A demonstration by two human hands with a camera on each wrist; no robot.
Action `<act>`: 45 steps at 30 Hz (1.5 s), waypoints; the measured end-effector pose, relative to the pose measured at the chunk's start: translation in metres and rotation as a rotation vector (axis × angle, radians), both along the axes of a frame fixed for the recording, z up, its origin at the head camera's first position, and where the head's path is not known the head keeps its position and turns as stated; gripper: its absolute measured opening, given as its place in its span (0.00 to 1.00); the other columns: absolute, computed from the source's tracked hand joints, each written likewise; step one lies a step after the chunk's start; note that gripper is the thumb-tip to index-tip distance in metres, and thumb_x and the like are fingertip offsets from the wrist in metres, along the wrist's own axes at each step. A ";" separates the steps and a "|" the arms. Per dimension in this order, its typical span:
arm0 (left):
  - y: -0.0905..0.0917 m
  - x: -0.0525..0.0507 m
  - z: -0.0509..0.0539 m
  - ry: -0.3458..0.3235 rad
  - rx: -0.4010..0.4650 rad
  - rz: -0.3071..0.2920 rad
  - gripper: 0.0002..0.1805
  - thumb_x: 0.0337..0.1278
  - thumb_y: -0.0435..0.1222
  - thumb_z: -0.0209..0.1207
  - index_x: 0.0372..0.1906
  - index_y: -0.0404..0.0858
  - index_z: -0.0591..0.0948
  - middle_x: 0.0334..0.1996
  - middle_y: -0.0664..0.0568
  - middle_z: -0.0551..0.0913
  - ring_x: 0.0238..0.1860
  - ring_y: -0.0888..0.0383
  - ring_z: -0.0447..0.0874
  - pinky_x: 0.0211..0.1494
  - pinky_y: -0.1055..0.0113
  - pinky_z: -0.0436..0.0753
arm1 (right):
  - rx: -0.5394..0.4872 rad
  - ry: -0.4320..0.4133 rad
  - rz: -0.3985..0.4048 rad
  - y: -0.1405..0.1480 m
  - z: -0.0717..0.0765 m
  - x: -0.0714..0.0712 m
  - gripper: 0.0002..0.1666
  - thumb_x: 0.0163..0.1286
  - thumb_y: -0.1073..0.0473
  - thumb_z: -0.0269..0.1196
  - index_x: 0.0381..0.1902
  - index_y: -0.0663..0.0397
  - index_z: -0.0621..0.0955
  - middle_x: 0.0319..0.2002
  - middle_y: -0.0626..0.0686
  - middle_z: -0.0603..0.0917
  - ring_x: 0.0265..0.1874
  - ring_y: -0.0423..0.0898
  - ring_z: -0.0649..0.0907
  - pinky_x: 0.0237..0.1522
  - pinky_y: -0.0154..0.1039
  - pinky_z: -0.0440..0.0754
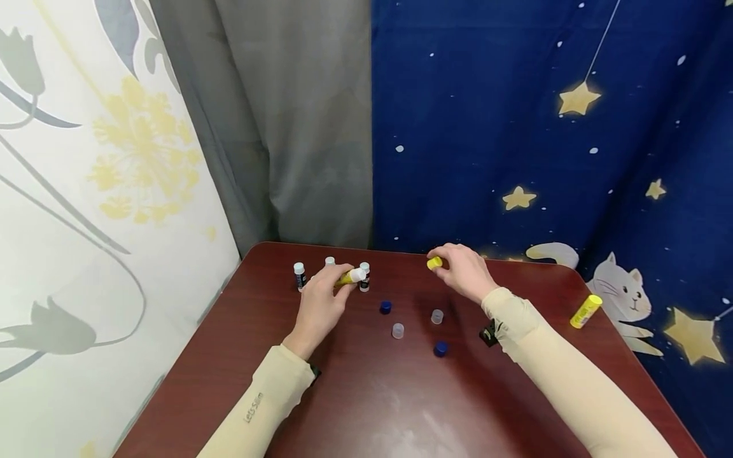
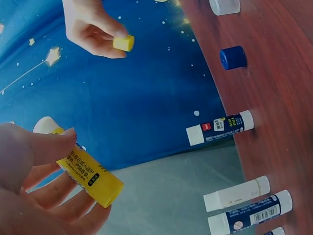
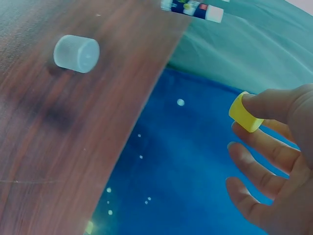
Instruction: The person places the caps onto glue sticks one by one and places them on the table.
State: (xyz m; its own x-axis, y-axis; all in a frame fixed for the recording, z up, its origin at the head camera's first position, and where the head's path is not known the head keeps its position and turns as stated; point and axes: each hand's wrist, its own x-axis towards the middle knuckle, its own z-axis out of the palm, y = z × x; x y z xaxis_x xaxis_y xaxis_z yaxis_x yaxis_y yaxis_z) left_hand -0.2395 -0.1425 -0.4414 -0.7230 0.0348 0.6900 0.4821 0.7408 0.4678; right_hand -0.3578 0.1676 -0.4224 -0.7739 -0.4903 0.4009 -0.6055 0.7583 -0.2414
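My left hand [image 1: 321, 308] holds a yellow glue stick [image 2: 93, 176] with its white end bare, tilted above the back left of the table. My right hand [image 1: 466, 275] pinches a small yellow cap [image 3: 244, 113] between thumb and index finger, its other fingers spread. Cap and stick are well apart. Near the left hand, capless glue sticks stand upright: one dark blue [image 1: 364, 280] just beyond the held stick, another dark blue [image 1: 300, 278] to its left, and a white one [image 2: 237, 194] partly behind the hand in the head view.
Two blue caps [image 1: 440, 348] and two translucent caps [image 1: 397, 331] lie mid-table. A capped yellow glue stick [image 1: 586, 312] stands near the right edge. Behind the brown table [image 1: 366, 401] hang a grey curtain [image 1: 321, 127] and a blue starry one [image 1: 481, 127].
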 end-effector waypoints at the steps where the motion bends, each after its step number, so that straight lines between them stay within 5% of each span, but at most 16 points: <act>1: 0.000 -0.001 0.000 0.006 0.001 -0.003 0.18 0.55 0.32 0.72 0.52 0.42 0.84 0.48 0.53 0.85 0.48 0.55 0.83 0.54 0.55 0.81 | -0.009 0.004 -0.003 0.002 0.002 0.002 0.14 0.65 0.56 0.72 0.49 0.40 0.87 0.46 0.46 0.85 0.44 0.49 0.81 0.46 0.50 0.80; 22: 0.012 -0.017 0.005 0.010 0.013 -0.014 0.19 0.55 0.30 0.72 0.52 0.43 0.84 0.48 0.53 0.84 0.47 0.56 0.83 0.52 0.54 0.82 | -0.225 0.007 -0.081 0.023 0.017 0.046 0.16 0.67 0.52 0.71 0.52 0.37 0.85 0.51 0.43 0.84 0.50 0.48 0.80 0.51 0.52 0.79; 37: 0.013 -0.033 0.004 -0.018 0.038 0.013 0.18 0.56 0.31 0.71 0.51 0.44 0.85 0.46 0.53 0.84 0.44 0.54 0.83 0.50 0.54 0.81 | -0.307 0.001 -0.072 0.026 0.014 0.045 0.18 0.67 0.52 0.70 0.54 0.44 0.85 0.53 0.49 0.85 0.52 0.53 0.82 0.54 0.54 0.78; 45: 0.019 -0.033 0.004 -0.030 0.017 0.006 0.18 0.56 0.32 0.72 0.52 0.43 0.85 0.46 0.52 0.84 0.43 0.53 0.82 0.47 0.53 0.82 | -0.339 -0.063 -0.068 0.017 0.012 0.047 0.17 0.67 0.51 0.70 0.54 0.38 0.85 0.52 0.43 0.84 0.52 0.46 0.81 0.55 0.52 0.79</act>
State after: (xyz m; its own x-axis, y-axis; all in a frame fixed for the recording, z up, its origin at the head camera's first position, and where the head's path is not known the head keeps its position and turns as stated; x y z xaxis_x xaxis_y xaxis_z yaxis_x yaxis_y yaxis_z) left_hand -0.2724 -0.1231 -0.4374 -0.7437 0.0182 0.6683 0.4627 0.7355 0.4949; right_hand -0.3112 0.1846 -0.4102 -0.8286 -0.2842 0.4824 -0.5324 0.6664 -0.5220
